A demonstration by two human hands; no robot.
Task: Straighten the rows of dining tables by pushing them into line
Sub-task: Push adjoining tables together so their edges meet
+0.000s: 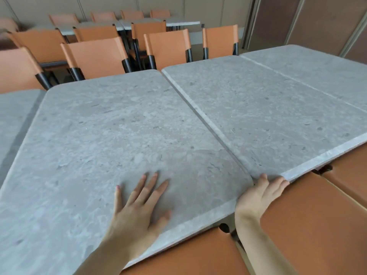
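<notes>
- Pressing flat on the near dining table (123, 124), the left hand (137, 211) lies palm down with fingers spread wide, closed on nothing; it rests just inside the table's near edge.
- The right hand (260, 193) reaches between two orange chair backs (309, 225) and curls over the near corner of the adjoining table (264, 114), right at the seam (200, 114) where the two tops meet; its fingers hook the rim, and how tightly they hold underneath cannot be told.
- The two tops touch along the seam, yet their near edges appear stepped, the adjoining table sitting farther away; a third table (309, 70) continues the row beyond.
- Judged best practice: use the seam corner as the reference; push or draw one top in small amounts until the near edges run flush; keep fingertips out of the seam, since a closing gap could pinch; watch the chair backs tucked against the edge, which may obstruct travel.
</notes>
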